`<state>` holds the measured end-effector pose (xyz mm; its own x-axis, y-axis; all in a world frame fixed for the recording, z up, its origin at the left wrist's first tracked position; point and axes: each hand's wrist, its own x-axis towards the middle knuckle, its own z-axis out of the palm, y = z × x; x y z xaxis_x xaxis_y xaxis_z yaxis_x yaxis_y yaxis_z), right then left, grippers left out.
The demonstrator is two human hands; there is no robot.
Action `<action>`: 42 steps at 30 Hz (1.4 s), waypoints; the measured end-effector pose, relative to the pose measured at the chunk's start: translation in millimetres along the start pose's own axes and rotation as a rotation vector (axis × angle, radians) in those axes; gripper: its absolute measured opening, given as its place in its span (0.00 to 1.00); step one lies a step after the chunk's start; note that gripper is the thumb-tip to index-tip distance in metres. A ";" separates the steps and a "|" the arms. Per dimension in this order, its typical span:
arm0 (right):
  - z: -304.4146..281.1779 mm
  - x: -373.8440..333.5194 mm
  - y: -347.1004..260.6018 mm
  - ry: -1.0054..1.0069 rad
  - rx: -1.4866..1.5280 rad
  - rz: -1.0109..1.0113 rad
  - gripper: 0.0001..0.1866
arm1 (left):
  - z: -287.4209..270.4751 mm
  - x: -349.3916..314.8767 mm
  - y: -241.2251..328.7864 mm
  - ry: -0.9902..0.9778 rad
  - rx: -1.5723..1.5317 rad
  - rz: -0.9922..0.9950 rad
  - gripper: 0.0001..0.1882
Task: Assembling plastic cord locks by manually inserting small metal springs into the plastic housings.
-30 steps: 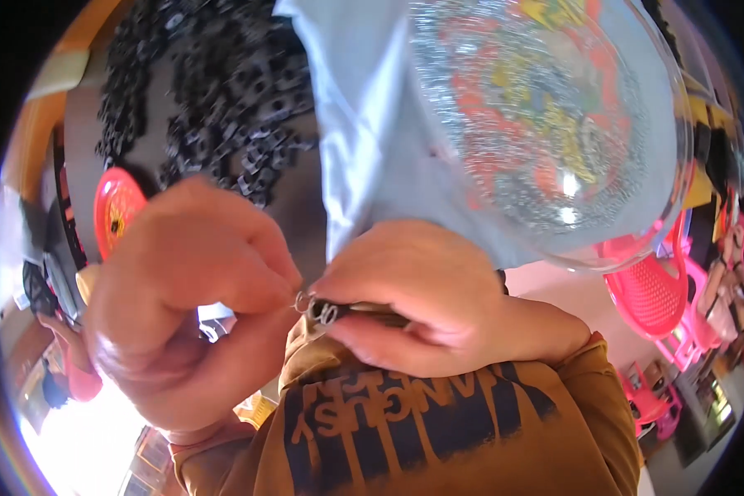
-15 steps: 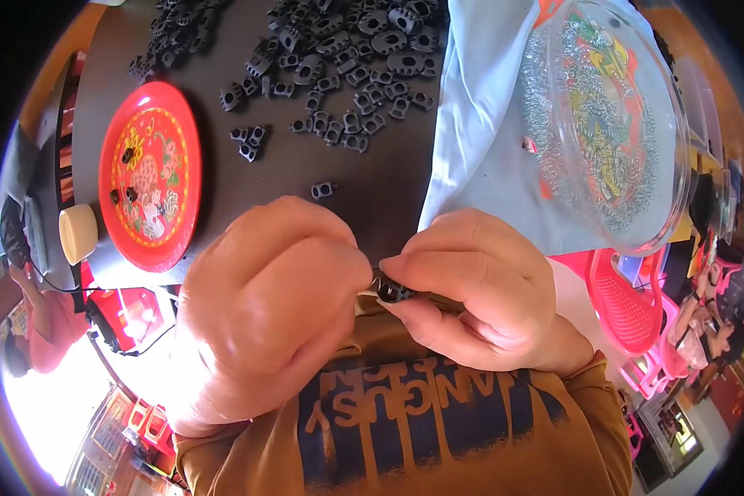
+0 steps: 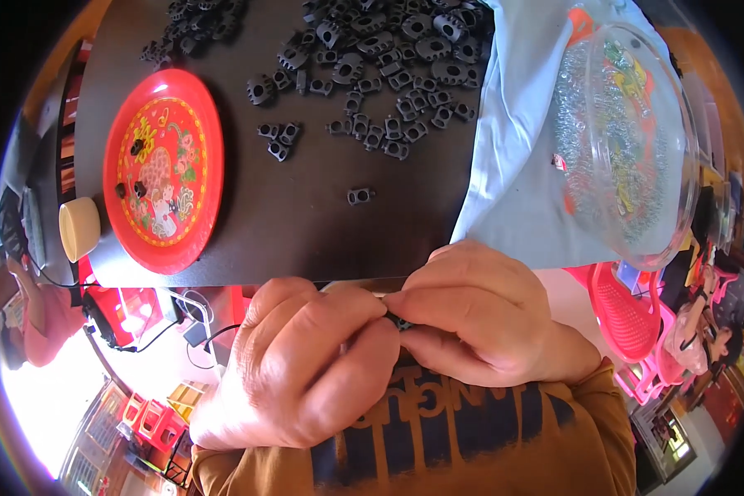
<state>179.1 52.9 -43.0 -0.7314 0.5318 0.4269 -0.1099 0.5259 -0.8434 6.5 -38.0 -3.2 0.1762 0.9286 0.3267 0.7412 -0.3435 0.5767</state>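
Note:
My two hands meet low in front of my chest, just off the near table edge. The fingers of my right hand (image 3: 479,318) are pinched on a small black plastic claw clip piece (image 3: 403,324), mostly covered by the fingers. My left hand (image 3: 314,355) is closed, its fingertips pressed against the same spot; what it holds is hidden. Farther off, a single black piece (image 3: 360,196) lies on the dark table (image 3: 306,236). Beyond it spread a loose group of three pieces (image 3: 279,140) and a large pile of similar black pieces (image 3: 380,70).
At left is a red patterned plate (image 3: 209,165) with three small dark bits, beside a cream cup (image 3: 79,230). At right, a clear oval tub (image 3: 688,190) of tiny silver springs stands on light blue cloth (image 3: 504,140). Pink chairs (image 3: 624,318) and other people are farther out.
Both hands have come down toward my body, off the table edge. My left hand has turned and its fingers now press against the piece in my right hand. The view has shifted slightly.

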 end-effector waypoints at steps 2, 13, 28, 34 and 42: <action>-0.2 1.8 1.0 -0.013 0.054 0.017 0.18 | 0.4 -3.8 -7.1 0.051 0.026 0.075 0.14; -17.1 14.3 10.6 -0.029 0.203 0.154 0.15 | 15.6 13.3 -29.3 0.144 0.098 -0.327 0.17; -16.6 12.9 16.9 0.065 0.229 0.161 0.16 | 4.0 22.2 -12.1 0.191 -0.570 -0.588 0.14; -16.1 11.3 16.9 0.099 0.249 0.173 0.15 | -2.1 28.0 -12.5 0.098 -0.670 -0.599 0.14; -16.5 9.9 17.3 0.080 0.265 0.188 0.13 | -7.0 34.0 -8.7 0.053 -0.645 -0.601 0.12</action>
<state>181.1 78.2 -47.9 -0.7013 0.6591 0.2716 -0.1575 0.2284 -0.9607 1.5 -4.4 8.1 -0.1678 0.9755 -0.1425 0.1856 0.1732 0.9672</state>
